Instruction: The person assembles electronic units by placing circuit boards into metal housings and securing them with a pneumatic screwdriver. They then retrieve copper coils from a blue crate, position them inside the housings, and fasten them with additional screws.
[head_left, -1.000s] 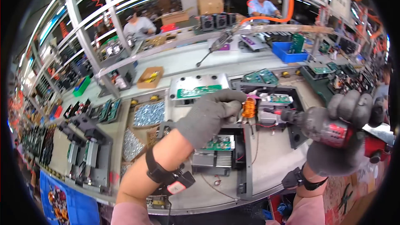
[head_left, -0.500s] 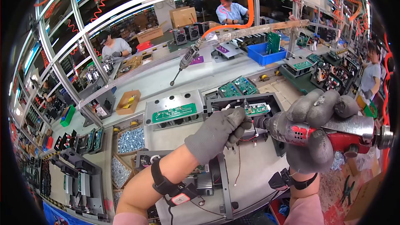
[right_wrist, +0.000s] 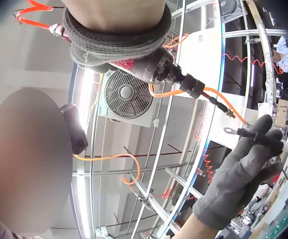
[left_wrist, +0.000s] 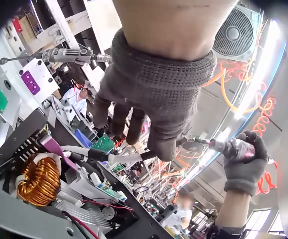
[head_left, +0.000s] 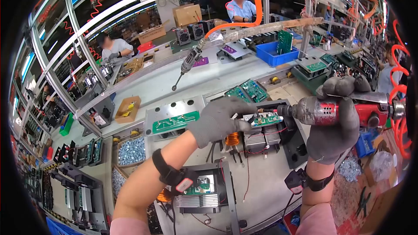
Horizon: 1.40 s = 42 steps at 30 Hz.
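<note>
My gloved left hand (head_left: 217, 122) pinches a cable by its black sleeve (right_wrist: 256, 137), over an open device housing (head_left: 298, 150). A ring terminal (right_wrist: 230, 130) sticks out past the fingers. The cable's white length (left_wrist: 126, 158) shows in the left wrist view. My gloved right hand (head_left: 333, 135) grips a red and silver power screwdriver (head_left: 318, 111), its nose pointing left over the housing. At the bit's tip is a small brass-coloured piece (right_wrist: 230, 113), close to the ring terminal but apart from it. A copper-wound coil (left_wrist: 39, 181) sits below my left hand.
Another housing with a heatsink (head_left: 198, 202) lies nearer me. Trays of small metal parts (head_left: 132, 150) stand at left. A metal plate with a green board (head_left: 176, 122) lies behind. A second driver (head_left: 189, 61) hangs over the bench. A blue bin (head_left: 276, 55) stands further back.
My left hand went to the screwdriver's tip half a second ago and has since drawn back leftward, with the coil visible again. The head view has swung right since the first frame.
</note>
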Motion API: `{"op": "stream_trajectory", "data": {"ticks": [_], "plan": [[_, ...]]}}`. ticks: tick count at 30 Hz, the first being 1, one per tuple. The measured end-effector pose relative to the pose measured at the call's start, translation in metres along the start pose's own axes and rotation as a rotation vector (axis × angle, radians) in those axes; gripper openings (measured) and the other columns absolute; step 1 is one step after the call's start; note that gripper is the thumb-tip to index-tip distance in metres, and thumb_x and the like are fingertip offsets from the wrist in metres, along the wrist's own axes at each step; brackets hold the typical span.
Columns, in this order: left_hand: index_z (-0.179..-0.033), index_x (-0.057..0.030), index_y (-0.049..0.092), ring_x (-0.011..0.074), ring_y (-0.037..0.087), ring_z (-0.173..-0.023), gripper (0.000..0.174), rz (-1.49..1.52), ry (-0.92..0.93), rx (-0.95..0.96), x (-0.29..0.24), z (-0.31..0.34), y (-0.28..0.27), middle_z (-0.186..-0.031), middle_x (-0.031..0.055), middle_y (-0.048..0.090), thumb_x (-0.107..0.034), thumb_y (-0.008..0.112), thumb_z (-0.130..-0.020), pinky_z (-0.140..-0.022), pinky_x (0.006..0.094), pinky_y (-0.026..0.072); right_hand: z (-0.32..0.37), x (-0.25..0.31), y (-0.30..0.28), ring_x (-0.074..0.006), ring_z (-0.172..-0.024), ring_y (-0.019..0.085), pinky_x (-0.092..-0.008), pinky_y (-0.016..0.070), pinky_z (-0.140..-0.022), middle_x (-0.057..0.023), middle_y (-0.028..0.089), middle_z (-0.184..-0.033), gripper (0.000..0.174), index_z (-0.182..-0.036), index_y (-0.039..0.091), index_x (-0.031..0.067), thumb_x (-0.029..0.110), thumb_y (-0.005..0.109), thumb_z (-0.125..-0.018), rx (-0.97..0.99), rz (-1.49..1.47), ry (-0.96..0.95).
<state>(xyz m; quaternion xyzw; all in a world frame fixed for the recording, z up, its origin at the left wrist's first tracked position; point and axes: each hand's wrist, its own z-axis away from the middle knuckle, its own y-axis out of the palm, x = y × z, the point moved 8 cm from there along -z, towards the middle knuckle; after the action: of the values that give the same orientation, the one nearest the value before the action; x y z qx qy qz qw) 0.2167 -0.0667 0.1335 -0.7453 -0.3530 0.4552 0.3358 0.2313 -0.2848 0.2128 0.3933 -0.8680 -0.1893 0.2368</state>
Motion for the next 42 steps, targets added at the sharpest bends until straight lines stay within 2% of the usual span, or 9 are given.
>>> {"op": "stream_trajectory", "data": {"ticks": [2,4,11,14,16,18,22,31,42], "plan": [[-0.11,-0.006,0.066,0.0249,0.061,-0.098,0.043,0.088,-0.004,0.034,0.009,-0.002,0.009,-0.102,0.0113,0.065,-0.028,0.073,-0.073,-0.086,0.0334,0.0481,0.0,-0.008,-0.006,-0.0208,-0.088,0.054,-0.0362,0.0451,-0.08,-0.0072,0.057,-0.097,0.043,-0.122,0.045,0.0067,0.013,0.06,-0.082,-0.035,-0.05,0.067],[-0.099,-0.0144,0.071,0.0249,0.064,-0.088,0.032,0.193,0.006,-0.006,0.015,-0.002,0.009,-0.095,0.0083,0.067,-0.029,0.074,-0.071,-0.081,0.0344,0.0494,-0.002,-0.014,-0.012,-0.0195,-0.089,0.054,-0.0353,0.0449,-0.078,-0.0065,0.057,-0.098,0.041,-0.121,0.044,0.0071,0.013,0.059,-0.083,-0.023,-0.116,0.071],[-0.098,-0.0071,0.069,0.0264,0.063,-0.087,0.03,0.295,-0.017,-0.026,0.017,-0.001,0.011,-0.092,0.01,0.066,-0.024,0.074,-0.074,-0.081,0.0323,0.0489,-0.002,-0.039,-0.023,-0.0213,-0.089,0.057,-0.0356,0.0491,-0.077,-0.009,0.059,-0.1,0.034,-0.116,0.047,0.0044,0.009,0.057,-0.084,-0.128,-0.255,0.185],[-0.096,-0.0094,0.066,0.0288,0.062,-0.088,0.023,0.087,-0.046,0.029,0.012,-0.013,0.02,-0.092,0.008,0.065,-0.018,0.071,-0.074,-0.077,0.035,0.0493,0.0,-0.058,-0.022,-0.0222,-0.086,0.059,-0.0364,0.0501,-0.075,-0.0113,0.06,-0.099,0.037,-0.117,0.047,0.0026,0.008,0.058,-0.082,-0.119,-0.23,0.309],[-0.093,-0.0107,0.062,0.03,0.061,-0.089,0.019,-0.145,0.193,0.078,-0.004,-0.024,0.035,-0.094,0.0063,0.062,-0.015,0.068,-0.075,-0.074,0.0391,0.0491,-0.002,-0.054,-0.018,-0.0227,-0.083,0.061,-0.0361,0.051,-0.073,-0.0131,0.061,-0.095,0.039,-0.115,0.049,0.0012,0.008,0.06,-0.079,-0.11,-0.09,0.39],[-0.092,-0.0123,0.063,0.0289,0.06,-0.091,0.017,-0.304,0.23,0.099,-0.012,-0.034,0.044,-0.098,0.0063,0.058,-0.016,0.065,-0.075,-0.075,0.0415,0.0486,-0.001,-0.057,-0.005,-0.0217,-0.08,0.062,-0.0343,0.0512,-0.072,-0.0121,0.062,-0.091,0.039,-0.112,0.051,0.001,0.008,0.063,-0.075,0.116,0.175,0.514],[-0.095,-0.0151,0.065,0.0277,0.059,-0.094,0.021,-0.334,0.016,0.229,0.012,-0.06,0.067,-0.099,0.0067,0.058,-0.027,0.062,-0.079,-0.08,0.0406,0.0477,0.003,-0.072,-0.018,-0.0151,-0.079,0.061,-0.0284,0.0508,-0.07,-0.0095,0.063,-0.09,0.042,-0.11,0.053,0.0007,-0.008,0.064,-0.07,0.207,0.404,0.512],[-0.094,-0.0152,0.068,0.0266,0.059,-0.096,0.028,-0.27,-0.167,0.161,0.038,-0.07,0.067,-0.101,0.0067,0.058,-0.04,0.061,-0.081,-0.081,0.0395,0.0475,-0.005,-0.108,-0.065,-0.0214,-0.082,0.064,-0.0336,0.0537,-0.07,-0.0114,0.063,-0.091,0.038,-0.11,0.052,-0.0004,-0.005,0.063,-0.074,0.171,0.383,0.396],[-0.092,-0.0105,0.071,0.0302,0.066,-0.084,0.021,-0.499,-0.383,0.163,0.026,-0.078,0.067,-0.087,0.013,0.067,-0.026,0.062,-0.08,-0.071,0.042,0.0522,-0.003,-0.123,-0.077,-0.0194,-0.081,0.063,-0.0323,0.0531,-0.069,-0.0108,0.063,-0.091,0.035,-0.109,0.053,-0.0008,-0.004,0.062,-0.075,0.015,0.417,0.466]]}}
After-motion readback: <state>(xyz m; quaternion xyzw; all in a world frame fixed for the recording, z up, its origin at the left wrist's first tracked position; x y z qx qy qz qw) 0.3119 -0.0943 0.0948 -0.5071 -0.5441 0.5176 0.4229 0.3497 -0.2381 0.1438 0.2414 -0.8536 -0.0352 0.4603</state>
